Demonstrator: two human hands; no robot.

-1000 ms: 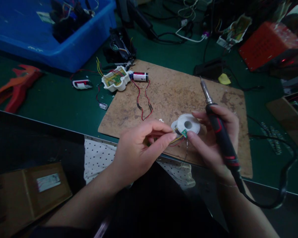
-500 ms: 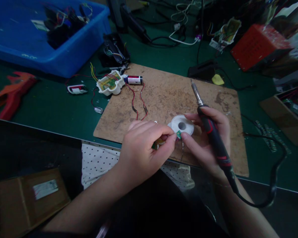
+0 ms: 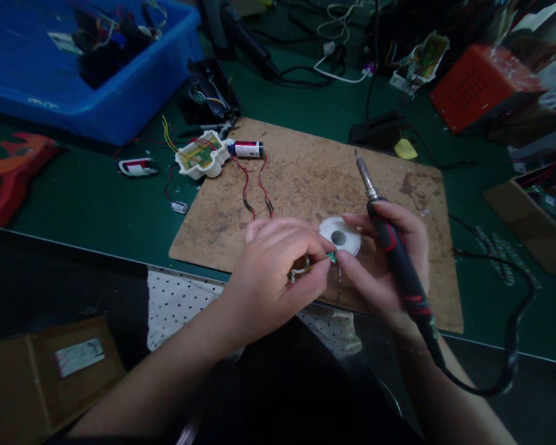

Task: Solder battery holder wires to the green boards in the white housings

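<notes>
Thumb and forefinger of my left hand (image 3: 282,269) pinch a tiny green circuit board (image 3: 332,257). Part of a pale ring-shaped piece with wires (image 3: 300,267) shows within that hand; the rest is hidden behind the fingers. My right hand (image 3: 389,266) is closed around a black and red soldering iron (image 3: 401,262), its metal tip pointing up and away from the board. The right thumb tip is close beside the board, and I cannot tell whether it touches. A white solder spool (image 3: 325,231) lies on the brown work board (image 3: 301,179) by the fingertips, with a strand of solder (image 3: 339,284) hanging below.
A white housing with circuitry (image 3: 202,156) and a battery (image 3: 246,149) with red and black wires lie at the work board's left. Around stand a blue bin (image 3: 120,117), orange-red pliers (image 3: 21,173), a black stand (image 3: 377,131), a red box (image 3: 484,86) and a cardboard box (image 3: 530,222).
My left hand has tilted the small circuit board, which now shows more edge-on. The ring-shaped piece in that hand shows more. The right hand with the soldering iron has hardly moved.
</notes>
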